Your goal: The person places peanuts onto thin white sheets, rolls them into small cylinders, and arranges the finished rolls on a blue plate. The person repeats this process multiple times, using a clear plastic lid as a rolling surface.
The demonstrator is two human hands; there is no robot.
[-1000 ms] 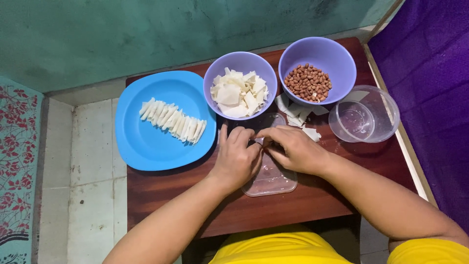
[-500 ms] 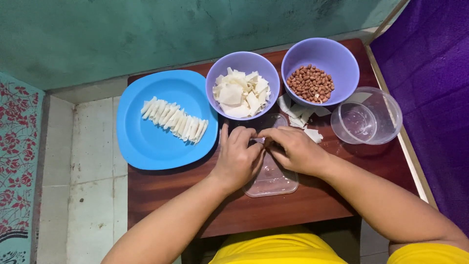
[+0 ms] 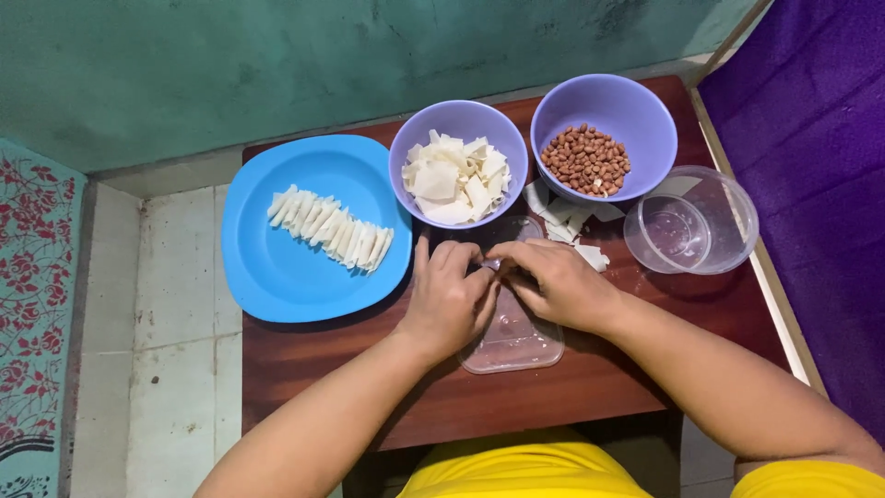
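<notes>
Now, farthest to the left of your hands sits the round blue plastic plate (image 3: 277, 267), with a row of rolled white wrapper sticks (image 3: 330, 229) lying across it, well apart from your fingers. Your left hand (image 3: 447, 300) and right hand (image 3: 553, 281) are pressed close together, fingertips meeting, pinching a small pale piece of wrapper (image 3: 490, 266) between them; it is mostly hidden, so its shape cannot be told. It looks thin, soft and light, likely to tear or unroll, so it seems best held gently at its ends with the fingertips. Both hands hover over a clear flat plastic lid (image 3: 516, 341) lying on the dark wooden bench (image 3: 304, 378). Just beyond your left hand stands a lilac plastic bowl of white wrapper squares (image 3: 458, 175). Beyond your right hand is a second lilac bowl holding brown peanuts (image 3: 586, 159), with torn white scraps (image 3: 562, 217) between it and your knuckles. Farthest right, a clear round plastic tub (image 3: 691, 221) stands near the bench edge, close to your right forearm.
</notes>
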